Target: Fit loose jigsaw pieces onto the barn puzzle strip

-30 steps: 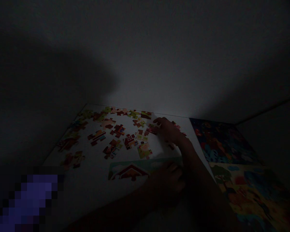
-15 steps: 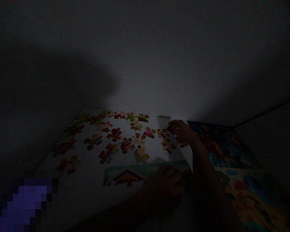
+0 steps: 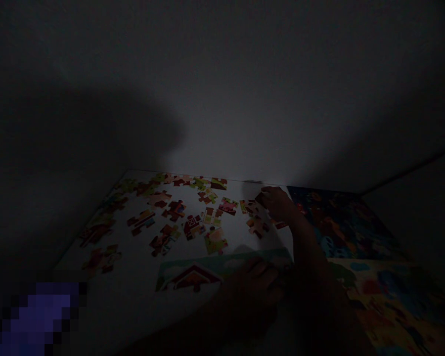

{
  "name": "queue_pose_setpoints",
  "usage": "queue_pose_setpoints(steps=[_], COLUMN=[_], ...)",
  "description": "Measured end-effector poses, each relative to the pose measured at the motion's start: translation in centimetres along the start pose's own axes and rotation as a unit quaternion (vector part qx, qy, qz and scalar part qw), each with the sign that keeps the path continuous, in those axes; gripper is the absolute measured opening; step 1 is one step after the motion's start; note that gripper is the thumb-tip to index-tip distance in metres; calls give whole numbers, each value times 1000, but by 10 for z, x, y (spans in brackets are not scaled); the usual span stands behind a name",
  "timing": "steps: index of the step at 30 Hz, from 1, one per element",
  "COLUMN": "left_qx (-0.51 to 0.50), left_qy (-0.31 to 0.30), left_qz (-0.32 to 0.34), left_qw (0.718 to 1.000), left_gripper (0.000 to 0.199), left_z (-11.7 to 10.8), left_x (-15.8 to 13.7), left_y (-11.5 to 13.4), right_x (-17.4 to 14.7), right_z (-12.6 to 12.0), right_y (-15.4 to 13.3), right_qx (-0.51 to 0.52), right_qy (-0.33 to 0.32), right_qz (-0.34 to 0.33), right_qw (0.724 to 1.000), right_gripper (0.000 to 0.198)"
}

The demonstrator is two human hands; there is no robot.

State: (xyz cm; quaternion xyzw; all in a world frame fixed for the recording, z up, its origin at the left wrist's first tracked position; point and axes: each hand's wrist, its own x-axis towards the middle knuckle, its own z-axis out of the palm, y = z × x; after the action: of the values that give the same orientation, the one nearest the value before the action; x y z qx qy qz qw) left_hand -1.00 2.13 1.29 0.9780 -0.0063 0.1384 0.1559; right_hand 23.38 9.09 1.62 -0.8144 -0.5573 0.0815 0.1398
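The teal puzzle strip is lying at six o'clock, showing a red roof, pale clouds and a knobbed lower edge. The left hand is covering its three o'clock end, finger grip too dark to tell. Toward four o'clock, the right hand is curling beside loose puzzle pieces, fingers bunching; whether they're pinching one, I cannot tell.
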Motion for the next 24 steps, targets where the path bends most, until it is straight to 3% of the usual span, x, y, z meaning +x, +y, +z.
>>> queue_pose_setpoints(steps=[6,18,21,24], left_qx=[-7,-8,-11,-6], left_qy=[29,44,39,30], left_qz=[-7,-8,-6,-7], left_qw=[1000,999,999,999], left_gripper=[20,22,22,20], left_z=[8,11,9,5], left_x=[-2,-3,-2,0], left_y=[0,-1,0,1], right_x=[-4,-8,-8,-8], right_z=[-17,-27,-27,-23], right_y=[14,9,1,-13], right_qx=[67,78,94,111], right_qy=[-66,-71,-51,-71], right_qz=[87,101,71,-20], right_qw=[992,989,992,991], right_gripper=[41,35,34,39])
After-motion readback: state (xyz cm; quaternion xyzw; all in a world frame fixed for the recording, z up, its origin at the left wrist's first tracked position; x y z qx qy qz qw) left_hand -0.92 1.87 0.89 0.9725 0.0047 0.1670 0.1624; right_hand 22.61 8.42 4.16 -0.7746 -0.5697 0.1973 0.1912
